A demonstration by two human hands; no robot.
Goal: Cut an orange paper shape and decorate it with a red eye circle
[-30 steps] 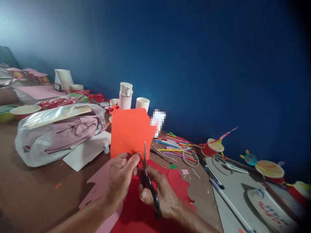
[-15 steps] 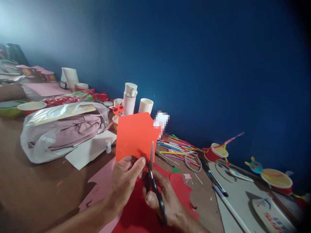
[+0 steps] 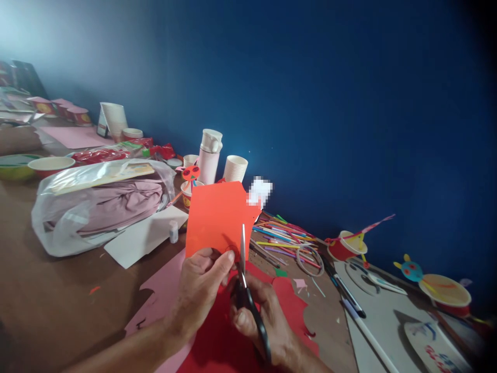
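Observation:
Between the thumb and fingers of my left hand [image 3: 205, 280] is a sheet of orange paper [image 3: 217, 215], pinched at its lower edge and held upright. My right hand [image 3: 264, 316] grips black-handled scissors [image 3: 254, 316]. Their metal blades point up at the sheet's lower right part, close to my left fingertips; whether the blades are apart is hard to make out. Under my hands lie red paper [image 3: 225, 342] with scalloped edges and pink paper [image 3: 155, 305].
A plastic bag with pink cloth [image 3: 124, 207] and a white sheet [image 3: 143, 235] lie left. Behind the orange paper stand a white flask [image 3: 209, 158] and stacked paper cups [image 3: 235, 168]. To the right are coloured sticks [image 3: 285, 233], a tape ring [image 3: 309, 260] and decorated cups [image 3: 347, 246].
The scissors have tilted slightly, their handle shifting a little to the right. My left hand keeps its pinch on the orange paper. The whole view has shifted slightly.

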